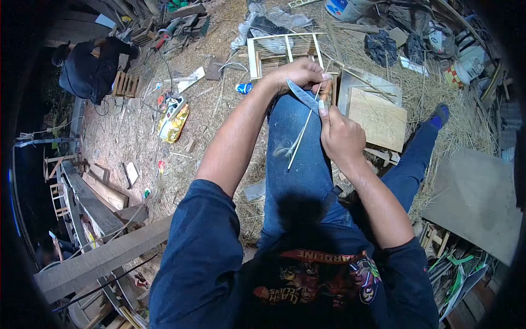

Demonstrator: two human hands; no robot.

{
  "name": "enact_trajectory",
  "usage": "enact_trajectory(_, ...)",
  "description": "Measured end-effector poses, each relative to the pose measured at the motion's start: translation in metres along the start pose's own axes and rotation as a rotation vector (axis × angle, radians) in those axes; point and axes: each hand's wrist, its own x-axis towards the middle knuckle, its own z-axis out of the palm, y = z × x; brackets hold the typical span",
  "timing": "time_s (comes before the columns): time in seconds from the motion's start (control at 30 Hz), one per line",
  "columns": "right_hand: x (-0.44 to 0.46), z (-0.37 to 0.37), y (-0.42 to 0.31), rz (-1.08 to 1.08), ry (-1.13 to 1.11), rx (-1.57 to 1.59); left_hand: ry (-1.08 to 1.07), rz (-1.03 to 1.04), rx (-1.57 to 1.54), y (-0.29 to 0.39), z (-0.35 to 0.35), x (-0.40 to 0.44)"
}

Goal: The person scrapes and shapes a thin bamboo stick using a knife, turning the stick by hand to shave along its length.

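Note:
My right hand (pixel 344 137) is closed around the handle end of a knife (pixel 301 96), its thumb up by the blade. The broad metal blade points up and left, above my denim-covered knee. My left hand (pixel 301 75) is closed just beyond the blade, its fingertips pinched close to my right hand. Thin pale strips (pixel 298 141), like split bamboo or cane, run from between the hands down over my thigh. Their upper end is hidden by the blade and fingers. A small tuft of fine shavings (pixel 283 149) lies on the jeans beside the strips.
A slatted wooden frame (pixel 268 46) stands past my knee, with a wooden board (pixel 378 118) to its right. A yellow packet (pixel 174 125) and power strip lie left on the shaving-covered floor. Another person (pixel 90 68) crouches at upper left. A wooden beam (pixel 104 255) crosses lower left.

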Motion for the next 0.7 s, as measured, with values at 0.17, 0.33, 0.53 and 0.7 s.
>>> enact_trajectory(0.17, 0.001, 0.005, -0.004, -0.005, 0.025, -0.019, 0.033, -0.005, -0.013, 0.000, 0.002, -0.003)
enact_trajectory(0.33, 0.002, 0.000, -0.005, -0.013, 0.001, -0.031, 0.027, 0.003, 0.008, 0.001, 0.001, -0.004)
enact_trajectory(0.53, 0.004, -0.011, -0.007, -0.008, -0.058, -0.069, 0.058, -0.015, 0.024, 0.006, 0.002, -0.004)
enact_trajectory(0.7, 0.004, -0.016, -0.005, -0.018, -0.093, -0.069, 0.084, -0.042, -0.018, 0.011, 0.006, -0.005)
